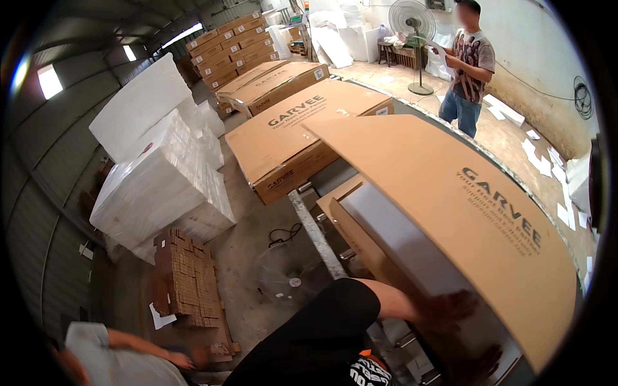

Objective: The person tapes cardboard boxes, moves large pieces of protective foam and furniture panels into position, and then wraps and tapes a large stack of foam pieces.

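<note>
An open cardboard carton point(340, 212) lies before me on a roller conveyor, its broad printed flap point(438, 186) tilted up to the right. A white foam sheet point(405, 238) shows inside it, partly in the flap's shadow. My left hand point(450, 311), at the end of a black-sleeved arm, is laid over the foam with its fingers stretched out, slightly blurred. Closer to me, at the carton's near end, my right hand point(487, 365) sits in shadow with its fingers apart. Neither hand appears to hold anything.
Closed cartons point(315, 122) continue along the conveyor rail point(315, 231). At left stand wrapped white foam blocks point(161, 186) and stacked flat cardboard point(187, 276). One person point(122, 354) is at lower left; another point(470, 64) holds paper near a fan point(412, 26). A floor fan point(293, 273) lies below.
</note>
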Demonstrator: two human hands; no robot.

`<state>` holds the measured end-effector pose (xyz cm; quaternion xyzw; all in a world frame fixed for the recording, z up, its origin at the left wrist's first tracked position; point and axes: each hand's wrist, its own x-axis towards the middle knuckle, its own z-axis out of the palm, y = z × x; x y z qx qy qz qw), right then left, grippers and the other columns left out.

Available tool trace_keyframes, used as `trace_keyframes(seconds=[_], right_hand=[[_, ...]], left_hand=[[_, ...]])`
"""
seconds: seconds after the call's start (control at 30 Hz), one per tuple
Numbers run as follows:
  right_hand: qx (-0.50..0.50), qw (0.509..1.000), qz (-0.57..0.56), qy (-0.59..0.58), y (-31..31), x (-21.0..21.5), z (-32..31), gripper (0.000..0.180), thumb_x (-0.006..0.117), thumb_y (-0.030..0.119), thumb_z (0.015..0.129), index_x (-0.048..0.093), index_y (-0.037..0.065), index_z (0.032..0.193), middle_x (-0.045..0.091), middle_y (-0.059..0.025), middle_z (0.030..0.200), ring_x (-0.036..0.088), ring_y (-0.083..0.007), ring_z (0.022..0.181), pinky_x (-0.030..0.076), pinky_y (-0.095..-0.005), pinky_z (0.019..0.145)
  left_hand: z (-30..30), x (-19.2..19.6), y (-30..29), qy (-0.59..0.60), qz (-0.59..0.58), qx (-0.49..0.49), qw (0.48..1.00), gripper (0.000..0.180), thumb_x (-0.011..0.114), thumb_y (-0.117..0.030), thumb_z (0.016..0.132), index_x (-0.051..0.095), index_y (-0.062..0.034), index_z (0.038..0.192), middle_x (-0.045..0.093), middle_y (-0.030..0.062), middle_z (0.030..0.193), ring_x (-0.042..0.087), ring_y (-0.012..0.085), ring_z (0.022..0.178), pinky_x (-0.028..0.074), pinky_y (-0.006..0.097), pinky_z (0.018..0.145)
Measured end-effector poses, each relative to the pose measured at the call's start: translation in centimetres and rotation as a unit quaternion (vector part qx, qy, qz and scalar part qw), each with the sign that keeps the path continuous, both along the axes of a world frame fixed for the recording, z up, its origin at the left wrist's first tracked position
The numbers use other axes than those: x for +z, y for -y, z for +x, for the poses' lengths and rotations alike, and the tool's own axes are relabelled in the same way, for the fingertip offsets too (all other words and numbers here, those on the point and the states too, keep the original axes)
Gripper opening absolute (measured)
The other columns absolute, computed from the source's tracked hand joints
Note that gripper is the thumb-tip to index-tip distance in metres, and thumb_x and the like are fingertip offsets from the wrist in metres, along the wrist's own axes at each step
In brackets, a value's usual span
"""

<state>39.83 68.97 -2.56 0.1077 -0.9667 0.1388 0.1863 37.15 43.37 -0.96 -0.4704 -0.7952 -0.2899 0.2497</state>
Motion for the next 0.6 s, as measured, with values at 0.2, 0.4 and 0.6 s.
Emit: trace_keyframes(seconds=[0.2,0.4,0.6], right_hand=[[-0.066,0.994,0.086,0.011,-1.8,-0.6,6.3,0.089,0.075,0.042,0.065,0.036,-0.002,0.132,0.041,-0.0211,0.13,0.039,-0.0365,0.12,0.031,-0.0442,0.103],[-0.129,0.987,0.09,0.014,-3.7,1.2,11.7,0.072,0.069,0.031,0.074,0.042,0.0,0.133,0.045,-0.021,0.134,0.039,-0.0412,0.126,0.031,-0.0488,0.106],[-0.237,0.852,-0.021,0.467,3.2,6.5,8.2,0.059,0.067,0.025,0.07,0.059,0.008,0.126,0.041,-0.0184,0.143,0.04,-0.0348,0.13,0.036,-0.0432,0.108]], left_hand=[[5.8,21.2,-1.1,-0.276,0.312,-0.219,0.882,0.024,0.052,-0.021,0.094,0.065,-0.001,0.098,0.062,0.0192,0.12,0.06,0.0318,0.112,0.049,0.046,0.092],[-3.7,23.8,-3.2,0.155,-0.302,-0.174,0.924,0.111,0.08,-0.056,0.051,0.04,-0.0003,0.139,0.038,0.0263,0.141,0.032,0.0452,0.133,0.017,0.064,0.109],[0.6,11.2,2.5,0.103,-0.533,0.022,0.84,0.117,0.078,-0.049,0.066,0.011,-0.002,0.15,0.011,0.0305,0.153,0.016,0.0568,0.136,0.021,0.066,0.108]])
